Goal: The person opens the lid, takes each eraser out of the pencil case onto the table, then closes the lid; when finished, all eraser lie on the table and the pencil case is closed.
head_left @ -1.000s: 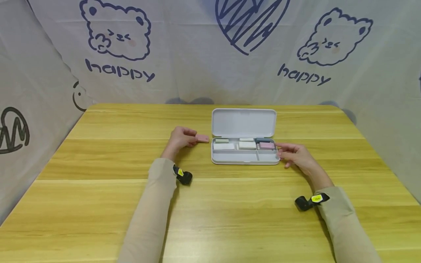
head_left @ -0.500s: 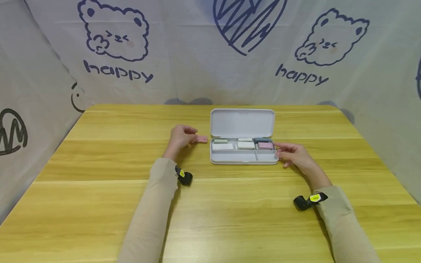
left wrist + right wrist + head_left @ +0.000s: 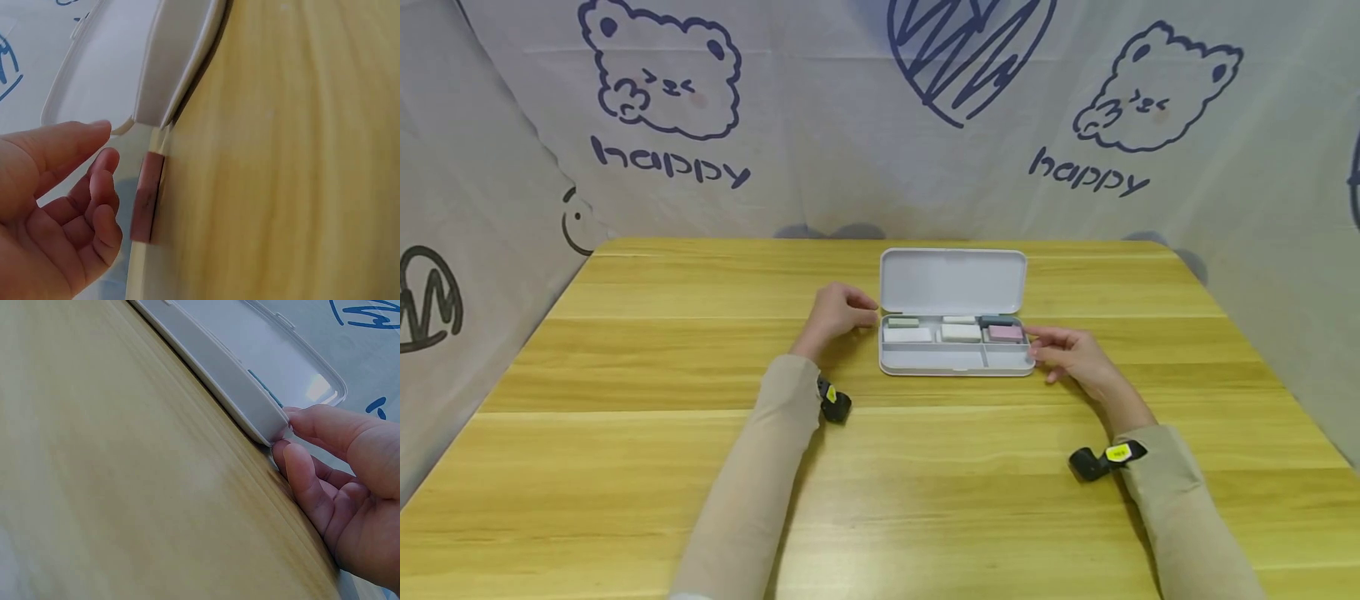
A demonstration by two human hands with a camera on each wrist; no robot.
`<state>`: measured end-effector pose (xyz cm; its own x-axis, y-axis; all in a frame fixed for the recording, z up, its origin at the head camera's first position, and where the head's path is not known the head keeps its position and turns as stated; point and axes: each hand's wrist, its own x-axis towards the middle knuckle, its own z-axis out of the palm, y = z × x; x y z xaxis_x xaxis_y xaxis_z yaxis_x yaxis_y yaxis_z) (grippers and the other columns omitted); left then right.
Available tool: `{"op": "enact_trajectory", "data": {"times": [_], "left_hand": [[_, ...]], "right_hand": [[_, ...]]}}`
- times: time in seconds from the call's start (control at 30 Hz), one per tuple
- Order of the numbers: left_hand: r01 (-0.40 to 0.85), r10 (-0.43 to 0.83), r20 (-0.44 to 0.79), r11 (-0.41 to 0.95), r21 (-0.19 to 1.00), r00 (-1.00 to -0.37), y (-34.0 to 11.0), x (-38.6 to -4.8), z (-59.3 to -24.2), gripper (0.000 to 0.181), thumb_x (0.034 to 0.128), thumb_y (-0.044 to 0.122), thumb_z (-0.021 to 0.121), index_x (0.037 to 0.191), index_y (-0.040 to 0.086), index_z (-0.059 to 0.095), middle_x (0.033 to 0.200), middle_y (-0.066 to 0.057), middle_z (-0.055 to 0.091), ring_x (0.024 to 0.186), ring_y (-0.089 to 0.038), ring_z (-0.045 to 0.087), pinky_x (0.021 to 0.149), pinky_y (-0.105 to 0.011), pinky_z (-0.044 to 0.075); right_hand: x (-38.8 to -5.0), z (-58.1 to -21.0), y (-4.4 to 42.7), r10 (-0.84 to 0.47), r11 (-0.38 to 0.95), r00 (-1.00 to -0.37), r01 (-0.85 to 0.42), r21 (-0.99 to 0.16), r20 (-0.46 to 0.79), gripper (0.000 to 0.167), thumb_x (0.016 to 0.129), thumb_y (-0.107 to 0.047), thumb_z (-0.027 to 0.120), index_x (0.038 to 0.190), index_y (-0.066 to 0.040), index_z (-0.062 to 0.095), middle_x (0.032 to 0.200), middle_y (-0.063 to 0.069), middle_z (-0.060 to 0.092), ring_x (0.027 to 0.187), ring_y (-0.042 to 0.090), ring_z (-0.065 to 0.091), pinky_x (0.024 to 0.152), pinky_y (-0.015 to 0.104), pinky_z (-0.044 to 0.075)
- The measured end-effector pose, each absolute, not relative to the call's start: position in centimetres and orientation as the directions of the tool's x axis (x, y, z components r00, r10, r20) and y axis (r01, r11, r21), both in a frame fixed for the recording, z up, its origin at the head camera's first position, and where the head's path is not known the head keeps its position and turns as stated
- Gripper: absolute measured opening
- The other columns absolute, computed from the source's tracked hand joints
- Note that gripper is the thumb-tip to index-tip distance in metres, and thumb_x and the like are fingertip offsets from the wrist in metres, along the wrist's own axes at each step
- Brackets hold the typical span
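Note:
An open white pencil case (image 3: 932,358) stands on the table with its lid (image 3: 953,282) raised. In its back compartments lie several eraser-like blocks, among them a pink block (image 3: 1006,333), a white block (image 3: 907,334) and a dark grey block (image 3: 997,320). My left hand (image 3: 841,312) is beside the case's left end, thumb and fingers loosely bent, with nothing held. A dusty-pink eraser (image 3: 147,197) lies on the table just beyond those fingers; in the head view the hand hides it. My right hand (image 3: 1078,358) holds the case's right end between thumb and fingers.
The wooden table (image 3: 925,500) reaches forward to a white cloth (image 3: 820,108) with bear drawings and lettering. A compartment divider (image 3: 987,357) splits the case's front row. Small black cameras (image 3: 835,406) sit at both wrists.
My left hand has let go of the pink eraser and moved right, up to the case's left end. The right hand and the case stay where they were.

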<state>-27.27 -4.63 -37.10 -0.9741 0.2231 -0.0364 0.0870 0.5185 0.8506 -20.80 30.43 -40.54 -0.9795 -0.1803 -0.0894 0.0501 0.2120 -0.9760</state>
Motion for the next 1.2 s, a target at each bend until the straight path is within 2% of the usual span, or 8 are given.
{"op": "enact_trajectory", "data": {"times": [0.13,0.27,0.47,0.63,0.83,1.03,1.2], "left_hand": [[0.118,0.257,-0.03,0.541,0.832,-0.966,-4.1,-27.3,-37.1,0.013,0.0743,0.004,0.069,0.086,0.0,0.07,0.073,-0.007,0.064,0.059,-0.013,0.051,0.052,-0.02,0.042],[0.137,0.286,-0.037,0.565,0.814,-0.957,-3.6,-27.2,-36.9,0.016,0.0729,0.004,0.071,0.089,0.0,0.07,0.076,-0.007,0.065,0.058,-0.01,0.048,0.052,-0.019,0.04],[0.133,0.306,-0.072,0.599,0.79,-0.949,-3.1,-27.3,-36.8,0.021,0.0711,0.005,0.074,0.092,0.002,0.071,0.088,-0.009,0.067,0.068,-0.014,0.051,0.058,-0.021,0.041],[0.15,0.305,-0.067,0.634,0.759,-0.95,-2.9,-27.4,-36.8,0.02,0.0709,0.006,0.074,0.09,0.004,0.071,0.092,-0.008,0.067,0.075,-0.015,0.052,0.064,-0.021,0.041],[0.151,0.294,-0.07,0.663,0.734,-0.953,-2.8,-27.5,-36.9,0.018,0.0717,0.008,0.074,0.089,0.005,0.072,0.09,-0.008,0.067,0.067,-0.016,0.05,0.056,-0.022,0.041],[0.179,0.302,-0.059,0.698,0.693,-0.952,-2.8,-27.5,-36.9,0.016,0.0716,0.011,0.075,0.087,0.007,0.073,0.087,-0.006,0.068,0.068,-0.015,0.05,0.058,-0.021,0.039],[0.16,0.301,-0.071,0.675,0.721,-0.951,-2.7,-27.5,-37.0,0.013,0.0724,0.007,0.073,0.085,0.004,0.072,0.082,-0.006,0.067,0.065,-0.014,0.05,0.055,-0.021,0.04]], "right_hand": [[-20.8,-40.5,30.5,-0.179,0.197,-0.98,0.053,-0.979,-0.089,0.041,0.082,-0.006,0.064,0.121,0.0,0.054,0.085,0.004,0.055,0.067,0.009,0.056,0.047,0.022,0.048],[-20.8,-40.5,30.4,-0.176,0.199,-0.98,0.06,-0.978,-0.096,0.04,0.082,-0.007,0.064,0.121,-0.001,0.055,0.086,0.005,0.055,0.067,0.01,0.056,0.048,0.022,0.048],[-20.7,-40.5,30.4,-0.177,0.208,-0.979,0.061,-0.976,-0.099,0.042,0.083,-0.007,0.064,0.122,0.001,0.052,0.086,0.003,0.055,0.068,0.01,0.056,0.049,0.022,0.048],[-20.7,-40.4,30.4,-0.181,0.22,-0.979,0.057,-0.974,-0.098,0.042,0.084,-0.005,0.061,0.124,0.003,0.05,0.085,0.002,0.055,0.068,0.009,0.056,0.049,0.022,0.048],[-20.8,-40.5,30.4,-0.178,0.224,-0.979,0.053,-0.973,-0.095,0.041,0.084,-0.006,0.061,0.123,0.003,0.051,0.085,0.003,0.054,0.068,0.009,0.055,0.048,0.022,0.048],[-20.9,-40.6,30.5,-0.176,0.222,-0.98,0.054,-0.973,-0.095,0.04,0.084,-0.005,0.061,0.122,0.001,0.052,0.085,0.002,0.055,0.068,0.009,0.056,0.048,0.022,0.048],[-20.9,-40.6,30.5,-0.173,0.228,-0.98,0.055,-0.972,-0.096,0.041,0.084,-0.005,0.061,0.123,0.002,0.051,0.086,0.002,0.054,0.068,0.009,0.056,0.048,0.022,0.048]]}}
